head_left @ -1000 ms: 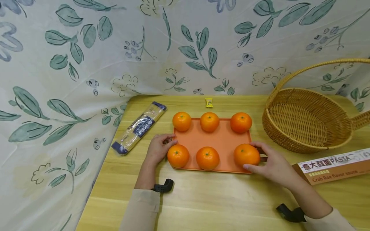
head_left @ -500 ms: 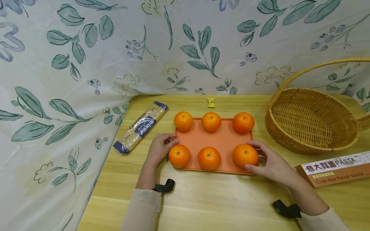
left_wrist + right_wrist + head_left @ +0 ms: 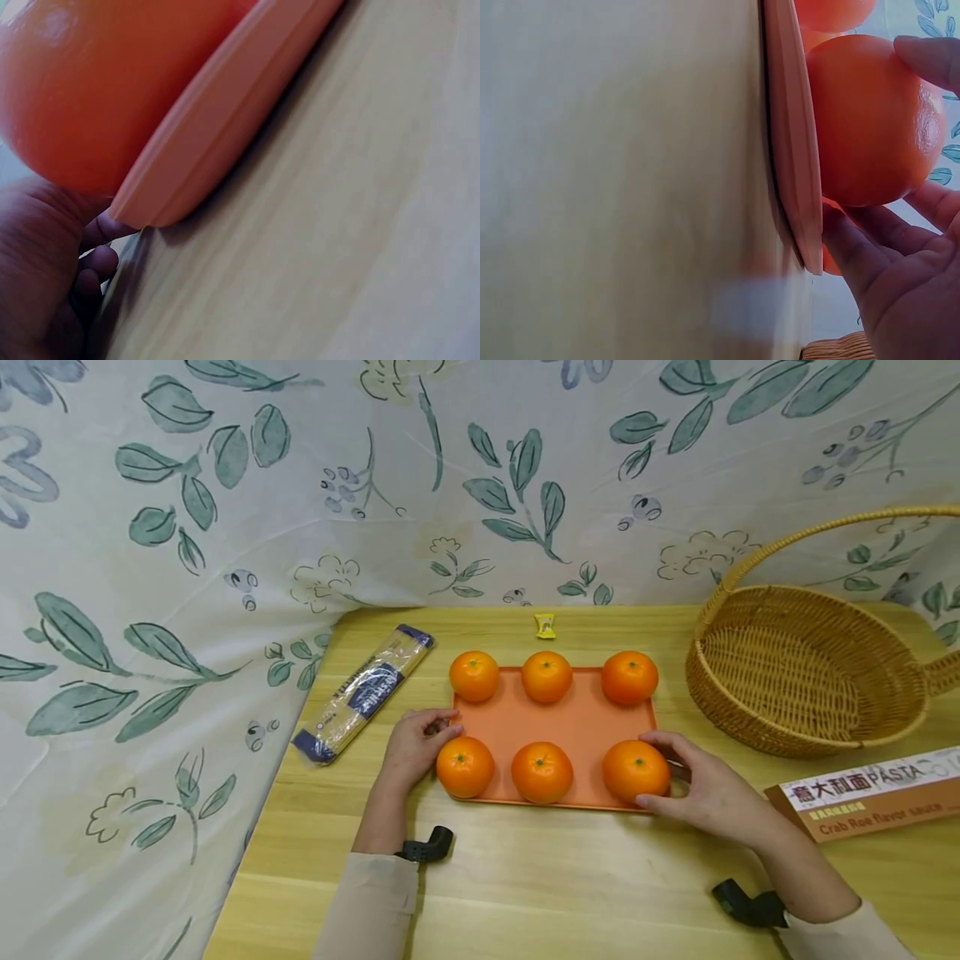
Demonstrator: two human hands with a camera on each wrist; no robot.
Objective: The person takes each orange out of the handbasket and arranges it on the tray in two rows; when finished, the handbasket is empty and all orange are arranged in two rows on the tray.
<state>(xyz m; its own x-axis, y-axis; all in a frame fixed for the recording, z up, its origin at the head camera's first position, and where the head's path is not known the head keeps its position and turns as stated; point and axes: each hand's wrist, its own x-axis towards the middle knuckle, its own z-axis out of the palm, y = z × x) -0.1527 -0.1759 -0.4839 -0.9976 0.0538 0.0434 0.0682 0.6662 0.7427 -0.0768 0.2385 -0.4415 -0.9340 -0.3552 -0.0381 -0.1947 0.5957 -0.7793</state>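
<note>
An orange-pink tray point(image 3: 551, 718) lies on the wooden table, bearing several oranges in two rows along its front and back edges. At its left edge my left hand point(image 3: 411, 745) grips the rim, thumb on top, beside the front-left orange point(image 3: 465, 767). In the left wrist view, curled fingers point(image 3: 97, 262) show at the corner of the tray point(image 3: 217, 112). My right hand point(image 3: 705, 789) holds the front-right orange point(image 3: 635, 771), thumb at its front and fingers behind its right side. The right wrist view shows that orange point(image 3: 874, 124) sitting over the tray rim.
A wicker basket point(image 3: 806, 739) with a tall handle stands at the right, a pasta box point(image 3: 873, 793) in front of it. A clear pack of noodles point(image 3: 367, 693) lies at the left. Behind the tray is a small yellow wrapped sweet point(image 3: 545, 626). Floral cloth point(image 3: 420, 485) hangs at the back.
My right hand and the front-right orange have shifted slightly left on the tray since a second ago. The left hand keeps its place at the tray's edge.
</note>
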